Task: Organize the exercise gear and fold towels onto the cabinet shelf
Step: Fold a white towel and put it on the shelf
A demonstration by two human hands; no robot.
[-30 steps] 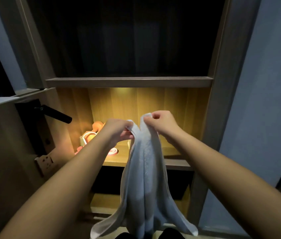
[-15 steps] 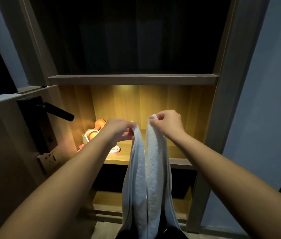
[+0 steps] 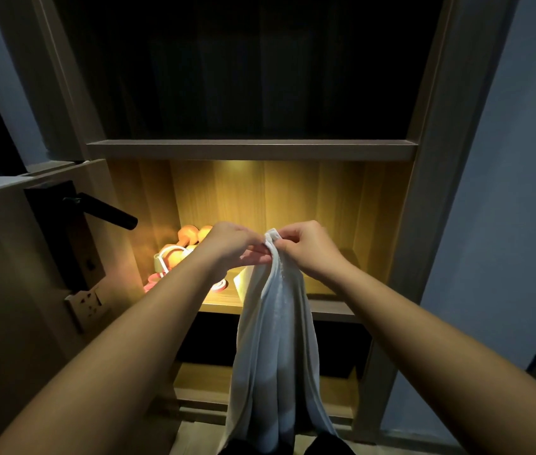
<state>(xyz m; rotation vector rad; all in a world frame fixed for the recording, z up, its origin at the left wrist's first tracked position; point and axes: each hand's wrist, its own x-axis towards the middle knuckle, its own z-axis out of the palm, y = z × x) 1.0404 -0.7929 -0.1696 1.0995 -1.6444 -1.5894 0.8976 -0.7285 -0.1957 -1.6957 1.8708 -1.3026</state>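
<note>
A white towel [image 3: 276,343] hangs lengthwise in front of the lit cabinet shelf [image 3: 329,308]. My left hand [image 3: 230,244] and my right hand [image 3: 309,247] both pinch its top edge, pressed close together at the middle. The towel's lower end drops below the frame. On the shelf's left side lie orange dumbbells [image 3: 191,233], a pale jump rope or band [image 3: 166,257] and pink round pieces [image 3: 219,285], partly hidden by my left forearm.
An open door [image 3: 13,290] with a black lever handle [image 3: 108,211] stands at the left, close to my left arm. A dark upper compartment [image 3: 250,67] sits above the lit one. Another shelf [image 3: 200,379] lies below. A grey wall [image 3: 506,192] closes the right.
My two hands, held slightly apart with the towel's corners, have come together so the top corners meet. The towel now hangs as one narrower fold.
</note>
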